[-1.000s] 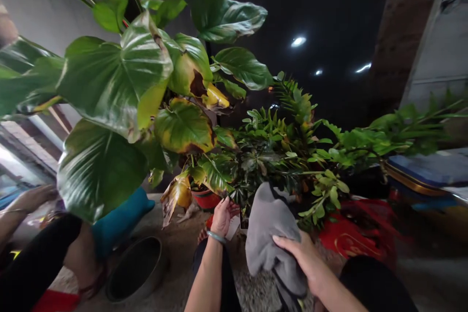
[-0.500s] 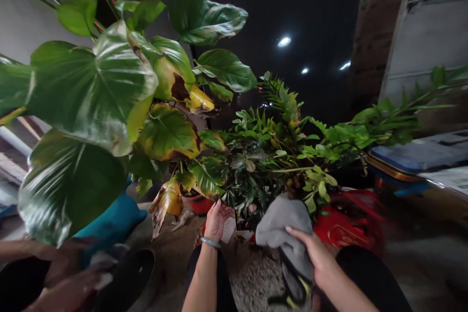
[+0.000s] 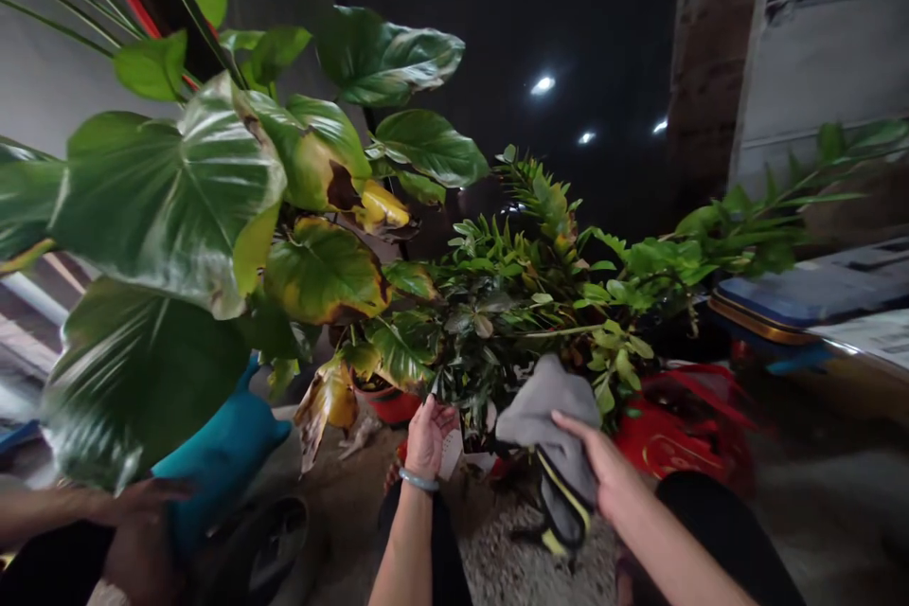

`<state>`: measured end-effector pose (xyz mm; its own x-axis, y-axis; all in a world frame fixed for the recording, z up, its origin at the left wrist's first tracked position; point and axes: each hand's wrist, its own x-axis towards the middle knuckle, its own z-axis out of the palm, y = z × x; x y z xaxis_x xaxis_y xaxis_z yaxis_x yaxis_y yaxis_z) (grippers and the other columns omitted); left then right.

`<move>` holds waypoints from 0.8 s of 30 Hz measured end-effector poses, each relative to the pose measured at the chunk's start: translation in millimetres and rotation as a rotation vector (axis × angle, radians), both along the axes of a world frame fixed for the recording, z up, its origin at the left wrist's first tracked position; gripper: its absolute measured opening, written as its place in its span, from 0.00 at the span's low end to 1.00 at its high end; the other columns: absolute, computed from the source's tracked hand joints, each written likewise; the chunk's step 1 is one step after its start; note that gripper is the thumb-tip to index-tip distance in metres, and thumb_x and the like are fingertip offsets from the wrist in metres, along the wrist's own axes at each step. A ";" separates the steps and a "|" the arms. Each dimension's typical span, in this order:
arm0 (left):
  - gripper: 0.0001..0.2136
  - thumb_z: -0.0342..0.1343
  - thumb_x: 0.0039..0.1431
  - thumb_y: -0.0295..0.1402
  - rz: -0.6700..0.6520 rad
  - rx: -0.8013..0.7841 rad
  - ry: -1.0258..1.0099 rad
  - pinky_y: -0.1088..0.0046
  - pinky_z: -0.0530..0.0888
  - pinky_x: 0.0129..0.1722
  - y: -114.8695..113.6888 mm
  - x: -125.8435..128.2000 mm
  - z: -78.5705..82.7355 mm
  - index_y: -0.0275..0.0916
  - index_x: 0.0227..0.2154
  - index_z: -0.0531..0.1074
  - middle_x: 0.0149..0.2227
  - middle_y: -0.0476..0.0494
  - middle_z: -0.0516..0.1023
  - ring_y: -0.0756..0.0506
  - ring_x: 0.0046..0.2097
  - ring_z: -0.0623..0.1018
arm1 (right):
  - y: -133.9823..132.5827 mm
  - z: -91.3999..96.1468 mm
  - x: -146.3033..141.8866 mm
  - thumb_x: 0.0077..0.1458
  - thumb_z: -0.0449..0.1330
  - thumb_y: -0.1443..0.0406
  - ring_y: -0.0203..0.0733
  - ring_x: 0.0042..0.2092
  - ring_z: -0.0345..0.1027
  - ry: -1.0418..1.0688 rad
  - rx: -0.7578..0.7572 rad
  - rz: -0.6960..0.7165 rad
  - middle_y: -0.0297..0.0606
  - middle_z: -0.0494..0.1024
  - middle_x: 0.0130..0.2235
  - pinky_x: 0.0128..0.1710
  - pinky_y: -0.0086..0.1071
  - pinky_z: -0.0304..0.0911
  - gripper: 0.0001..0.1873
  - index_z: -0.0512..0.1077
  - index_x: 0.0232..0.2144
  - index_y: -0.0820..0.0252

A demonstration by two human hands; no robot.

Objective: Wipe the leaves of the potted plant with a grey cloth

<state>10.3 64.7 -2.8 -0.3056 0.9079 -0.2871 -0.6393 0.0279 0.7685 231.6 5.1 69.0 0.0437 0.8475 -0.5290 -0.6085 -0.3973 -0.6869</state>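
My left hand [image 3: 428,440], with a pale bangle on its wrist, is at the lower edge of a dark-leaved plant [image 3: 479,355]. Its fingers are curled, the tips closed on a small dark leaf [image 3: 436,386]. In my right hand [image 3: 600,464] is a grey cloth [image 3: 550,407], held bunched against the front of the plants. Black and yellow edging shows on its hanging lower part. Left of my left hand stands a red pot [image 3: 390,404], under drooping leaves with brown and yellow edges.
Large glossy leaves [image 3: 170,180] fill the left side. Another person's hand [image 3: 134,511] is at the lower left, near a teal object [image 3: 227,454]. A red bag [image 3: 682,426] lies right of the cloth. A dark shiny panel [image 3: 511,38] stands behind.
The view has shifted slightly. My left fingers have drawn closer together at the leaf. The lower part of the cloth has swung, and the other person's hands have moved at the left.
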 end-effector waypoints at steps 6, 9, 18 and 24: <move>0.17 0.73 0.38 0.39 -0.028 -0.005 0.016 0.72 0.71 0.26 -3.0 1.3 -1.8 0.39 0.24 0.69 0.23 0.50 0.77 0.47 0.25 0.77 | 1.3 38.6 -3.8 0.29 0.75 0.62 0.56 0.36 0.81 0.003 0.219 -0.064 0.42 0.85 0.30 0.38 0.43 0.76 0.23 0.79 0.33 0.61; 0.19 0.74 0.35 0.40 -0.032 0.012 0.012 0.72 0.71 0.26 -5.4 3.8 -2.9 0.39 0.23 0.69 0.22 0.50 0.76 0.46 0.25 0.77 | 38.5 59.3 -4.7 0.30 0.73 0.65 0.53 0.40 0.80 -0.012 0.274 -0.156 0.38 0.85 0.31 0.43 0.41 0.75 0.20 0.78 0.32 0.59; 0.18 0.73 0.38 0.40 -0.016 -0.003 0.008 0.72 0.72 0.26 -4.3 1.4 -10.6 0.39 0.23 0.68 0.22 0.50 0.76 0.47 0.24 0.77 | -25.7 12.4 -15.5 0.28 0.72 0.58 0.63 0.37 0.80 -0.002 0.007 0.136 0.45 0.81 0.21 0.39 0.49 0.76 0.14 0.76 0.21 0.58; 0.18 0.72 0.37 0.39 0.021 -0.055 0.033 0.72 0.71 0.25 -3.1 3.6 -12.8 0.39 0.22 0.68 0.21 0.48 0.76 0.46 0.24 0.77 | 26.9 70.5 -14.9 0.32 0.73 0.61 0.55 0.44 0.79 0.021 0.319 -0.067 0.40 0.86 0.34 0.44 0.42 0.75 0.22 0.78 0.34 0.58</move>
